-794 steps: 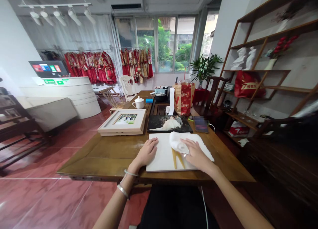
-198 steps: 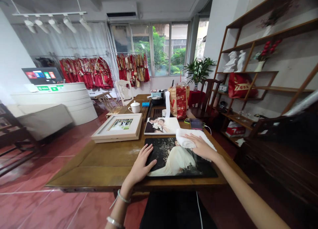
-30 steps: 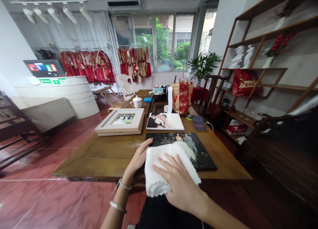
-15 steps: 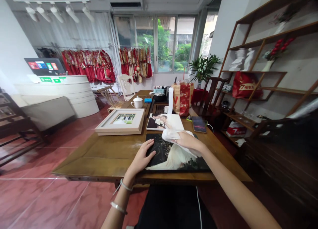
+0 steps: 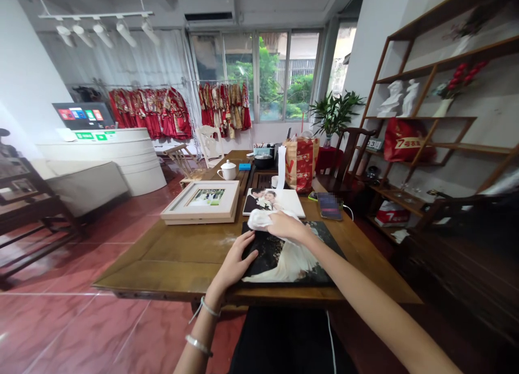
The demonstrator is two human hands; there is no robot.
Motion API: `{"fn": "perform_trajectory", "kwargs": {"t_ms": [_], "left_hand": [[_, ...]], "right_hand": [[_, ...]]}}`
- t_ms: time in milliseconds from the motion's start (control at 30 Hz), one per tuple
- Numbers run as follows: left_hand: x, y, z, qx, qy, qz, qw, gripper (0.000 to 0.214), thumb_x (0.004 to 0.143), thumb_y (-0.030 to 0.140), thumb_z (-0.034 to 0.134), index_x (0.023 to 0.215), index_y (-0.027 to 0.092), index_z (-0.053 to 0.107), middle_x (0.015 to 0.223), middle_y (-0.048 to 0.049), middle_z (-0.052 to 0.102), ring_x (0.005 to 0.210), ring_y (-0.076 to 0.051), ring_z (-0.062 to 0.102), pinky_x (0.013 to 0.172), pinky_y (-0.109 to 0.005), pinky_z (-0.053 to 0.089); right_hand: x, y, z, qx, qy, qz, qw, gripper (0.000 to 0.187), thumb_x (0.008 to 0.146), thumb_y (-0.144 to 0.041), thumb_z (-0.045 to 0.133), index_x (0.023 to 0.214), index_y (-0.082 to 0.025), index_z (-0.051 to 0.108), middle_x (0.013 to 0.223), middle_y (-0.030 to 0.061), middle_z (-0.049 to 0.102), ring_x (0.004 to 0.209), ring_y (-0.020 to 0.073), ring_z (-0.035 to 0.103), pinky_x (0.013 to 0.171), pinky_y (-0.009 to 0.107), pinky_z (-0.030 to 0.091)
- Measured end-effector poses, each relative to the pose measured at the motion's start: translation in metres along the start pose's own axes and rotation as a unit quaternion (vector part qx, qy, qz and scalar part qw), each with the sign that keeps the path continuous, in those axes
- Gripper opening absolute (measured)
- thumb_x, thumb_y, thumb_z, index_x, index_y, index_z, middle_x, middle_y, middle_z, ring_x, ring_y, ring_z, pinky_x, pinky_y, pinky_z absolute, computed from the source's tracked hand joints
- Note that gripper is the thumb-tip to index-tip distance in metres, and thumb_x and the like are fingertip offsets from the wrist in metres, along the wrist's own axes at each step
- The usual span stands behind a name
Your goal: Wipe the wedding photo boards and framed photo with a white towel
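Note:
A dark photo panel (image 5: 267, 258) showing a pale wedding gown lies flat near the front edge of the wooden table (image 5: 174, 260). On its left edge rests my left hand (image 5: 237, 258), fingers spread and holding nothing. My right hand (image 5: 286, 225) presses a crumpled white cloth (image 5: 259, 219) against the panel's far left corner. Just beyond it lies a white-edged photo panel (image 5: 292, 202) with a couple on it. To the left sits a light wooden picture frame (image 5: 172, 214) around a small photo.
A phone (image 5: 330, 206) with a cable lies at the right. Farther back stand a white lidded cup (image 5: 227, 170), a blue box (image 5: 245, 167), a black pot (image 5: 263, 160) and a red-and-brown paper bag (image 5: 300, 166). Wooden shelves (image 5: 430, 71) rise on the right.
My right hand has slid the cloth leftward across the panel to its far left corner. My left hand stays on the panel's left edge. The view has shifted slightly.

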State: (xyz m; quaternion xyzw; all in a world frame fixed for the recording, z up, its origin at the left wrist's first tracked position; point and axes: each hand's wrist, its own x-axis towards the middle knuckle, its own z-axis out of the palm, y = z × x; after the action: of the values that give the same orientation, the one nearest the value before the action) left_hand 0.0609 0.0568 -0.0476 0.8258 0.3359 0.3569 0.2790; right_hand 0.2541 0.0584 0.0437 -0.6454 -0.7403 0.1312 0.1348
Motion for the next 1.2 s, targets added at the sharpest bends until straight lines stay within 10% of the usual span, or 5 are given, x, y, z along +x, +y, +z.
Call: {"fn": "perform_trajectory", "kwargs": {"t_ms": [233,633,1000,1200], "left_hand": [[-0.001,-0.001,0.002,-0.005,0.015,0.005,1.0,0.039,0.085,0.029,0.051,0.123,0.023,0.051,0.137,-0.0075,0.046,0.13,-0.021,0.038,0.111,-0.044,0.026],[0.0,0.0,0.004,-0.016,0.029,0.002,0.999,0.037,0.087,0.025,0.043,0.122,0.022,0.055,0.136,-0.0077,0.048,0.129,-0.021,0.04,0.11,-0.044,0.029],[-0.001,0.0,0.002,-0.008,0.025,0.011,1.0,0.036,0.088,0.024,0.043,0.121,0.02,0.054,0.136,-0.0094,0.048,0.13,-0.022,0.039,0.11,-0.046,0.027],[0.0,0.001,0.003,0.006,0.022,-0.008,1.0,0.037,0.087,0.023,0.042,0.123,0.019,0.054,0.135,-0.0095,0.048,0.13,-0.022,0.039,0.111,-0.044,0.027]], "right_hand": [[-0.04,0.033,0.005,-0.048,0.034,0.024,0.998,0.056,0.071,-0.015,0.046,0.127,-0.016,0.051,0.137,0.0106,0.046,0.128,0.0323,0.031,0.103,0.055,0.021],[-0.15,-0.015,0.033,-0.006,-0.053,-0.152,0.987,0.091,0.053,-0.009,0.042,0.14,-0.034,0.03,0.149,-0.0053,0.025,0.138,0.0256,0.008,0.108,0.057,-0.001],[-0.033,0.021,0.019,-0.059,0.007,-0.002,0.998,0.071,0.069,-0.014,0.043,0.138,-0.025,0.036,0.147,0.0039,0.03,0.136,0.029,0.015,0.104,0.062,0.003],[-0.072,0.003,0.035,-0.061,0.009,-0.067,0.996,0.084,0.06,-0.01,0.044,0.14,-0.029,0.031,0.149,-0.0001,0.025,0.137,0.0286,0.008,0.104,0.063,-0.002]]}}
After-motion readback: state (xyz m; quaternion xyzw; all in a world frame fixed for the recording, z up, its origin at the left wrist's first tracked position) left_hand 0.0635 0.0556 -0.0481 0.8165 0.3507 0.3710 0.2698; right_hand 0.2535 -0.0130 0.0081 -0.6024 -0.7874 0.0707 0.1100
